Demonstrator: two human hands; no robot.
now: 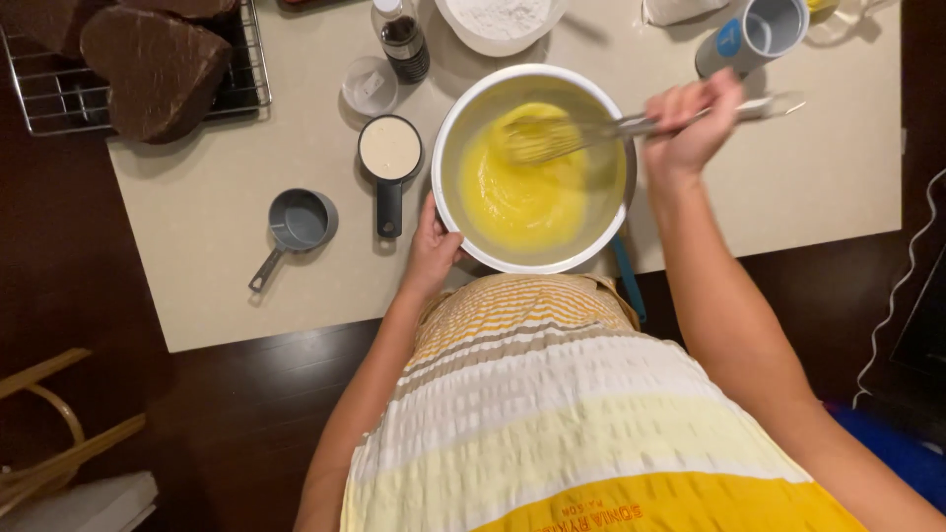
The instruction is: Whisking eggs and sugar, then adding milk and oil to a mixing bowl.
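A white mixing bowl [448, 148] stands on the beige counter [227, 266] near its front edge, holding smooth yellow batter [522, 192]. My left hand [431, 246] grips the bowl's near left rim. My right hand [690, 123] is closed on the handle of a metal whisk [552, 138], whose wire head sits blurred in the batter at the bowl's far side.
Left of the bowl sit a black measuring cup of pale liquid [390, 153] and an empty grey measuring cup [298, 222]. Behind are a dark bottle [402, 39], a bowl of flour [501, 20], a grey canister [754, 34], and dark cakes on a wire rack [148, 64].
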